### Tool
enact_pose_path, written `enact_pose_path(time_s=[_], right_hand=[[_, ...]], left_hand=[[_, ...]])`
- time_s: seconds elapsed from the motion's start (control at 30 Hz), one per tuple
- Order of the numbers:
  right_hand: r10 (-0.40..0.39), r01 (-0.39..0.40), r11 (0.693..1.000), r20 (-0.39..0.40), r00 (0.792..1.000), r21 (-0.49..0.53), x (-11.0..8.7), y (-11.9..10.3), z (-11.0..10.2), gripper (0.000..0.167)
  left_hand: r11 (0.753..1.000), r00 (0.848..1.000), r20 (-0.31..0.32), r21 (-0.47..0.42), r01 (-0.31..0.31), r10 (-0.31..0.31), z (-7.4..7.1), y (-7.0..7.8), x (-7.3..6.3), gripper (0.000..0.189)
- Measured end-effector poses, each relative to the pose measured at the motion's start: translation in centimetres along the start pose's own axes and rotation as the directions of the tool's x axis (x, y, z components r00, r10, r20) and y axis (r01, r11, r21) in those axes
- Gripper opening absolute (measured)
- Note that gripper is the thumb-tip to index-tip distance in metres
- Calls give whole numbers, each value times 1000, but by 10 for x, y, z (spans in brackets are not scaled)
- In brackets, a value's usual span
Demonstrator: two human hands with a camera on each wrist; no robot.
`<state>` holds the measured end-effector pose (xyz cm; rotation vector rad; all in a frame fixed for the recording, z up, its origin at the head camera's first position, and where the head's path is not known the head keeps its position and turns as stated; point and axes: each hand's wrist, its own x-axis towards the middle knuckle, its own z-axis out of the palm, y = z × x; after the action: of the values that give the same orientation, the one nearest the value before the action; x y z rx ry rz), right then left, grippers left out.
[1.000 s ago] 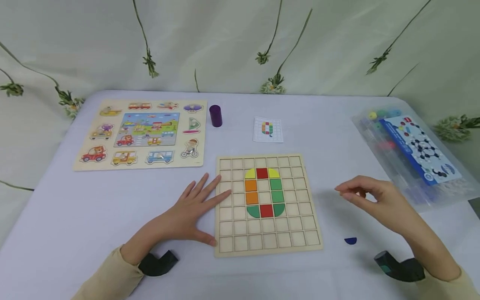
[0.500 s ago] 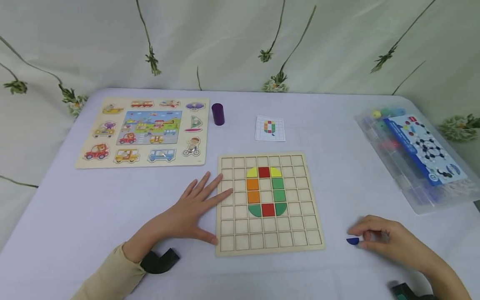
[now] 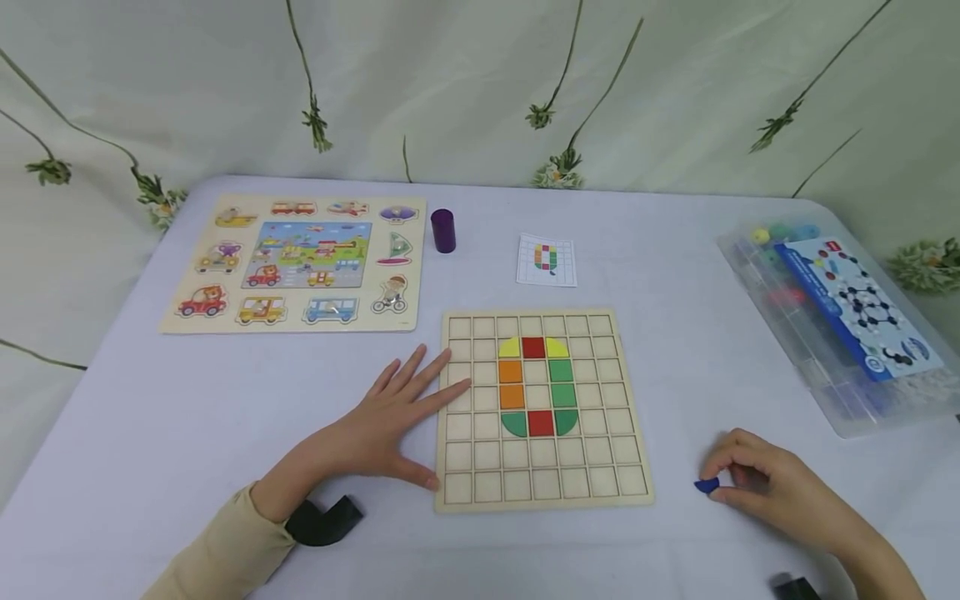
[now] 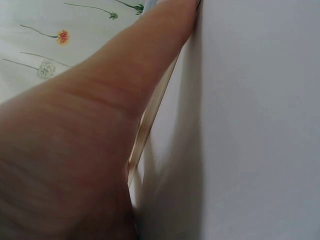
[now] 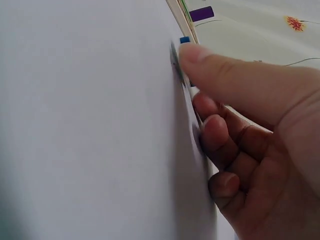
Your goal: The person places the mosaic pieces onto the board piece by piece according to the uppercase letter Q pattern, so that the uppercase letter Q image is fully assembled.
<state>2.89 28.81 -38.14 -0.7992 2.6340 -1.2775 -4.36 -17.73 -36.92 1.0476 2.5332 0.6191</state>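
My left hand lies with its fingers spread at the left edge of the wooden grid board, fingertips and thumb on its rim. Colored tiles form a ring in the board's cells: yellow corners on top, a red tile at the bottom, orange squares on the left, green on the right. To the right of the board, my right hand pinches a dark blue half-round tile between thumb and fingers, low over the tablecloth. In the right wrist view, the thumb covers most of the blue tile.
A pattern card lies behind the board, with a purple cylinder to its left. A vehicle picture puzzle occupies the back left. On the right sits a clear plastic case with a blue-and-white label card.
My right hand has come down toward the near side and taken hold of the blue tile that lay on the cloth. My left hand stays on the board's edge.
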Motion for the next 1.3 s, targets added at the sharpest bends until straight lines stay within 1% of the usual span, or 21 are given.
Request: enact_pose_path(time_s=[0.1,0.23,0.33,0.47,0.6,0.67,0.77,0.9,1.0,1.1,1.17,1.3], right_hand=[[-14,14,1000,3,1000,18,5,-3,-2,41],[48,-48,999,15,999,26,17,-9,-3,33],[76,-76,996,6,997,36,31,-14,-3,29],[46,-42,994,-31,998,98,52,-21,0,26],[56,-48,989,-58,997,139,75,-31,9,21],[63,-56,985,-42,997,161,85,-37,17,17],[79,-82,976,23,997,204,96,-43,31,12],[86,-109,969,109,990,224,101,-46,46,11],[91,-116,973,124,988,202,102,-49,51,12],[98,-114,981,107,989,156,102,-51,56,13],[84,-94,988,90,992,120,102,-53,59,14],[15,-18,997,49,999,76,102,-54,66,14]], left_hand=[[1000,1000,1,0,1,-1,0,0,0,111],[1000,1000,2,5,1,-1,0,0,-1,112],[1000,1000,0,10,-1,1,0,0,0,111],[1000,1000,-3,16,0,0,0,0,0,112],[1000,1000,-6,18,1,-1,-1,0,-1,112],[1000,1000,-5,11,-1,1,-1,1,-1,111],[1000,1000,-6,-1,-11,11,-1,2,-1,111],[1000,1000,-15,-10,-27,27,-2,3,0,111],[1000,1000,-15,-4,-25,25,-2,3,0,111],[1000,1000,-12,6,-16,16,-2,3,0,111],[1000,1000,-13,8,-13,13,-2,3,0,111],[1000,1000,-16,0,-16,16,-1,3,0,111]])
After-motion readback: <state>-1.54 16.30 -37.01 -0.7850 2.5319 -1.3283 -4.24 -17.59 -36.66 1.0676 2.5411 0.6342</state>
